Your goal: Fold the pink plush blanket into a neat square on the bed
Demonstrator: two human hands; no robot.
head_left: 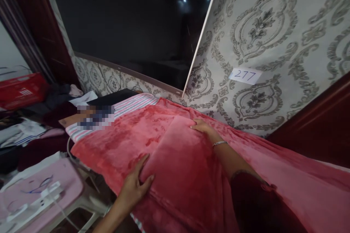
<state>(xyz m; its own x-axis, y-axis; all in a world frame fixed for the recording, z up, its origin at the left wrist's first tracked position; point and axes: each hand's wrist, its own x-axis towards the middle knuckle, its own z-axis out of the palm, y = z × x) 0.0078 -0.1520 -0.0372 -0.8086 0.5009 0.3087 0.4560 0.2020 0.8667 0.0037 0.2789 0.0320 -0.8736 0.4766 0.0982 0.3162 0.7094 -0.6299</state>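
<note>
A plush red-pink blanket lies over a long raised surface, with one part folded over on itself. My left hand holds the near-left end of the fold, its thumb and forefinger on either side of the edge. At the far end of the same fold, my right hand grips the cloth, with its fingertips partly tucked out of sight. A bracelet circles the right wrist. Striped cloth in pink, grey and white shows beyond the blanket's far-left edge.
A large dark screen hangs on the patterned wall, beside a paper marked 277. A pink stool at lower left carries a power strip and cables. Piled clothes and a red bag lie further left.
</note>
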